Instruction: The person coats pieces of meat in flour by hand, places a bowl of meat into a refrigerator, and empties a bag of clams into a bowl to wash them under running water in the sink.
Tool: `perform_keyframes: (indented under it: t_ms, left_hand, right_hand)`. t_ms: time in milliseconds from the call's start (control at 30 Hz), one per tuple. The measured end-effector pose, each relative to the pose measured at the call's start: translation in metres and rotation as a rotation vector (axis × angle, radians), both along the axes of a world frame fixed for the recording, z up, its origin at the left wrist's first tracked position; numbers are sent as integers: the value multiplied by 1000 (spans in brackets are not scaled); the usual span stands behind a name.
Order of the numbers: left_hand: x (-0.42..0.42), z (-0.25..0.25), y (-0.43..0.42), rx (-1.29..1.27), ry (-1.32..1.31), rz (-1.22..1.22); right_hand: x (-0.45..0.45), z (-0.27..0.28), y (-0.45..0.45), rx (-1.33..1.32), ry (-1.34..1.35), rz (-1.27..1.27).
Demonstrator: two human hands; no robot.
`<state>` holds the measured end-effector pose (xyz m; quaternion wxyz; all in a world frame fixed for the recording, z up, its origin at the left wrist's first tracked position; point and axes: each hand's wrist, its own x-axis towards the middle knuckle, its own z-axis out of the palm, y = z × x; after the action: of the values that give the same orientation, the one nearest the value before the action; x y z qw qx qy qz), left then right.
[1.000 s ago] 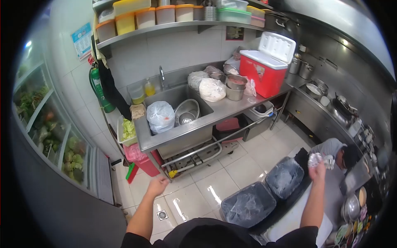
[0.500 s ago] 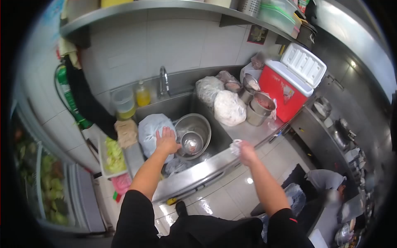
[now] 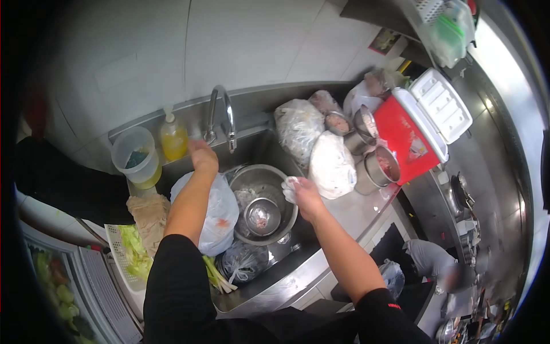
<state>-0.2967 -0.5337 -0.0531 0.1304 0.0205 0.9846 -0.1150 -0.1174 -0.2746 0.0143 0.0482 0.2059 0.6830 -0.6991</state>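
My left hand [image 3: 203,155] reaches to the base of the tap [image 3: 221,109], beside a soap bottle [image 3: 173,137]. Its fingers look stretched out and hold nothing that I can see; whether they touch the tap is unclear. My right hand [image 3: 308,200] is closed on a crumpled white cloth [image 3: 290,189] over the right rim of a large metal bowl [image 3: 291,221]. Inside that bowl lies a smaller metal bowl [image 3: 262,217] with pinkish scraps. Under my left forearm, a bulging white plastic bag [image 3: 220,215] sits in the sink [image 3: 306,241].
Full plastic bags [image 3: 299,129], metal pots with meat [image 3: 382,166] and an open red cooler [image 3: 409,137] crowd the right counter. Left stand a plastic tub [image 3: 136,155] and a basket of lettuce [image 3: 133,252]. Spring onions [image 3: 220,278] lie at the front. Another person [image 3: 429,258] bends at lower right.
My left hand has left the white bag and gone forward to the tap. My right hand has brought the white cloth from beyond the counter edge to the large bowl's rim. The view has shifted closer.
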Motion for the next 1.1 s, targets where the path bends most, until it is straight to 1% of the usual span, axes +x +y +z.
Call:
perform_keyframes:
  t_ms: [67, 100, 133, 200, 233, 267, 300, 367, 400, 433, 467, 500, 533, 567, 600, 633, 667, 700, 733, 767, 800, 867, 933, 967, 1000, 1067, 1100]
  left_hand:
    - [23, -14, -9, 235, 73, 157]
    - [31, -21, -9, 355, 120, 240]
    - [32, -26, -7, 747, 71, 245]
    - [42, -41, 6, 1527, -69, 248]
    - [56, -35, 12, 1754, -177, 377]
    - [72, -15, 16, 1981, -281, 515]
    - [82, -1, 23, 2206, -382, 656]
    - [98, 1, 51, 2350, -20, 798]
    - [101, 0, 59, 2407, 173, 868]
    - [92, -6, 47, 2440, -21, 755]
    - [79, -13, 31, 2489, -170, 752]
    - [65, -18, 14, 2531, -317, 742]
    - [56, -16, 8, 2564, -465, 720]
    - [64, -6, 17, 2563, -263, 716]
    - [74, -6, 35, 2544, -110, 732]
    - [84, -13, 57, 2516, 40, 746]
    - [87, -16, 70, 2481, 187, 760]
    - [79, -16, 61, 2551, -44, 783]
    - [76, -10, 56, 2478, -15, 836]
    - [76, 0, 52, 2403, 15, 886]
    - [73, 9, 50, 2328, 52, 931]
    - [68, -24, 64, 2383, 118, 819]
    - [79, -25, 74, 2343, 243, 758]
    - [66, -38, 67, 2301, 368, 877]
    - [55, -29, 54, 2265, 252, 875]
    - [53, -10, 37, 2154, -3, 898]
    - [53, -5, 40, 2043, 6, 857]
  right_hand:
    - [-31, -39, -26, -63, 46, 32]
    - [-41, -41, -48, -195, 3, 22]
    - [-51, -41, -72, -329, -36, 8]
    - [-79, -71, -104, -590, 19, 139]
    - [-82, -75, -121, -570, 18, 107]
    - [-87, -75, -135, -545, 22, 83]
    - [-94, -78, -144, -387, 43, 54]
    - [-111, -81, -152, -61, 95, 12]
    - [-109, -59, -157, -12, 53, 17]
    - [-98, -20, -168, 34, 11, 16]
    - [-90, 2, -173, 78, -33, 14]
    - [-101, -38, -179, 383, 64, -36]
    - [-112, -56, -174, 330, 119, 55]
    - [-126, -66, -167, 275, 182, 148]
    - [-141, -78, -160, 215, 242, 240]
    - [-165, -93, -147, 753, 256, 477]
    - [-158, -88, -146, 725, 240, 497]
    - [-141, -80, -154, 393, 172, 372]
    - [-120, -72, -162, 82, 117, 237]
    - [-108, -68, -164, -57, 87, 201]
    - [-102, -64, -161, -159, 65, 194]
    - [-105, -49, -149, -316, 19, 243]
    - [-107, -46, -138, -447, -45, 321]
    - [-105, -45, -133, -480, -67, 373]
    - [-115, -79, -133, -220, 127, 377]
    - [-106, -33, -71, -292, 137, 583]
    - [-109, -10, -35, 51, 335, 413]
